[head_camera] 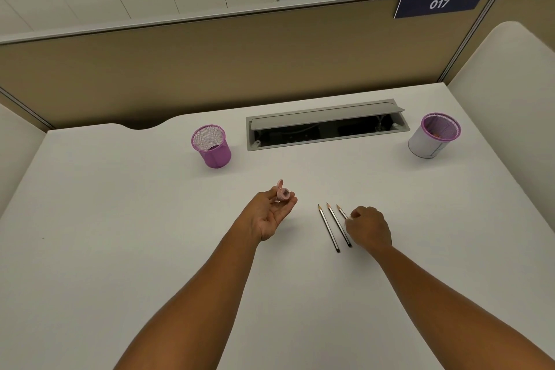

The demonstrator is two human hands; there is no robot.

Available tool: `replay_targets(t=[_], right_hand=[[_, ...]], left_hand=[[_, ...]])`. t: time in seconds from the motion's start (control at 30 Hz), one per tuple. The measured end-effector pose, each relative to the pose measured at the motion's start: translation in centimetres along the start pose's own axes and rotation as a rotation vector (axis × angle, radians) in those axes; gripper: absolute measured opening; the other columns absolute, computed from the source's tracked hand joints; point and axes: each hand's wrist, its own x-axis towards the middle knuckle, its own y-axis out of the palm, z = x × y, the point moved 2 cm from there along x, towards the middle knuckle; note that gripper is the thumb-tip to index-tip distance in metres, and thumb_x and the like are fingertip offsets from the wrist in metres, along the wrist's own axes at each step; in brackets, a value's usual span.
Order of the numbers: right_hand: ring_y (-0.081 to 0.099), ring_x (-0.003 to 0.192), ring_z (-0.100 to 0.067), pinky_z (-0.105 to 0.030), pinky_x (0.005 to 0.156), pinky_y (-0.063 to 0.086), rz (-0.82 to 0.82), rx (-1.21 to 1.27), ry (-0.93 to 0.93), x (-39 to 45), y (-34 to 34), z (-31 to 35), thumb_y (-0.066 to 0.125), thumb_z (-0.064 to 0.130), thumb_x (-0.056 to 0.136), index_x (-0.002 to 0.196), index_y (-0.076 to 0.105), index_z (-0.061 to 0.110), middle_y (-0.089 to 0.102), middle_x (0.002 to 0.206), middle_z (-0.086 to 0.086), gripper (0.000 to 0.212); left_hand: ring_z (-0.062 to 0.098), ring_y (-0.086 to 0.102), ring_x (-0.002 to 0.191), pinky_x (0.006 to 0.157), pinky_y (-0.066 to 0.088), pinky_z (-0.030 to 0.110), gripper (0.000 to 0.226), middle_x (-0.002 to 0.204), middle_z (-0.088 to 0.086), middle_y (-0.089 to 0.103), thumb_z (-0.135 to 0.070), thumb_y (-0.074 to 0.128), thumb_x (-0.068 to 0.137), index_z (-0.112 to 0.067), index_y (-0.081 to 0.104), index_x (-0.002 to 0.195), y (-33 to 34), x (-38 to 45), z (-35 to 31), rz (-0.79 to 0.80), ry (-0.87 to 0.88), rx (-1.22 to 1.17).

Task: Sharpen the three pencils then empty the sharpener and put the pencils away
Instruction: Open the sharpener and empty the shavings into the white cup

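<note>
A single head-worn wide-angle view looks forward and steeply down from above the counter's [120, 219] near edge, close over the outstretched forearms, facing the partition [210, 63] along its far edge.

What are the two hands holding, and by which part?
The left hand pinches a small pink sharpener by its body, lid flipped open. The right hand rests on the rightmost pencil, around its middle; whether it grips it cannot be told.

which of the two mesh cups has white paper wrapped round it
The mesh cup on the right, beside the cable tray; the left mesh cup is bare purple.
</note>
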Motion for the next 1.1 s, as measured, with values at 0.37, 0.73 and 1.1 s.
replay_targets(t=[0.37, 0.73, 1.1], right_hand=[[0.057, 0.086, -0.008, -0.015, 0.069, 0.044, 0.022, 0.396, -0.489, -3.7, -2.0, 8.9, 0.066, 0.040, 0.086, 0.123, 0.056, 0.028, 0.058, 0.107, 0.008, 0.040], [0.055, 0.105, -0.011, -0.026, 0.086, 0.053, 0.002, 0.281, -0.811, -7.1, -3.2, 13.6, 0.065, 0.030, 0.089, 0.132, 0.052, 0.025, 0.056, 0.122, 0.004, 0.045], [0.058, 0.100, -0.012, -0.018, 0.082, 0.048, -0.144, 0.249, -0.817, -9.0, -5.4, 13.4, 0.064, 0.028, 0.090, 0.122, 0.057, 0.017, 0.060, 0.120, -0.001, 0.035]], left_hand=[[0.034, 0.072, 0.088, 0.075, 0.061, 0.043, 0.033, 0.106, 0.023, 0.069, -0.014, 0.063, 0.093, -0.001, 0.059, 0.123, 0.8, -2.0, 0.7, 0.041, -0.019, 0.053], [0.029, 0.074, 0.082, 0.059, 0.060, 0.036, 0.031, 0.101, 0.018, 0.072, -0.023, 0.062, 0.094, 0.003, 0.066, 0.110, 1.9, -5.3, 1.1, 0.119, -0.021, 0.040], [0.033, 0.071, 0.096, 0.082, 0.058, 0.039, 0.032, 0.106, 0.019, 0.071, -0.025, 0.061, 0.093, 0.000, 0.063, 0.114, 3.2, -7.9, 1.7, 0.198, -0.033, -0.030]])
